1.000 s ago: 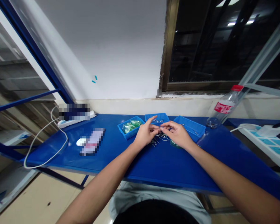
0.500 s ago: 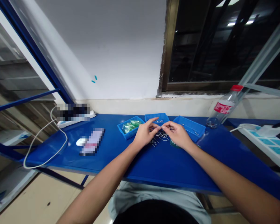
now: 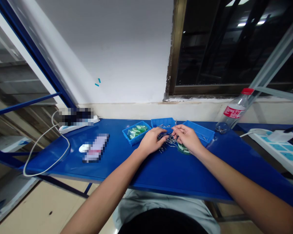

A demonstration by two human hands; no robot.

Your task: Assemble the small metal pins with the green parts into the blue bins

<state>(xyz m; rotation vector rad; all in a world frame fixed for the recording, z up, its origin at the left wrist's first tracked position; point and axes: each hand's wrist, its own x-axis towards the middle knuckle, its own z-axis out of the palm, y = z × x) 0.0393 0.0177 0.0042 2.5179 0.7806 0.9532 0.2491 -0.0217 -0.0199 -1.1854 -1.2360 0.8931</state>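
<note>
My right hand (image 3: 187, 138) is closed in a pinch on a thin metal pin-like piece (image 3: 175, 122), whose tip sticks up above the fingertips. Fingers curved and thumb apart, my left hand (image 3: 150, 141) is open beside a loose pile of thin metal pin-like pieces (image 3: 169, 142). A green-and-white packet (image 3: 183, 149) lies partly hidden below my right hand. Behind the hands, a blue bin (image 3: 161, 122) holds several thin metal pieces. The right blue bin (image 3: 200, 129) has a few inside. Green-and-white packets (image 3: 137, 131) fill the left blue bin (image 3: 134, 142).
On the blue table (image 3: 146, 175), a blurred flat phone-like object (image 3: 97, 148) and a white rounded item (image 3: 84, 148) lie left. A red-capped bottle (image 3: 234, 112) stands back right. Power strips (image 3: 278, 148) lie at both sides; a white cable (image 3: 68, 143) loops at left.
My hands, fingertips together earlier, have moved apart. My right hand has tilted up with the thin metal piece, and my left fingers have opened. More of the green packet shows.
</note>
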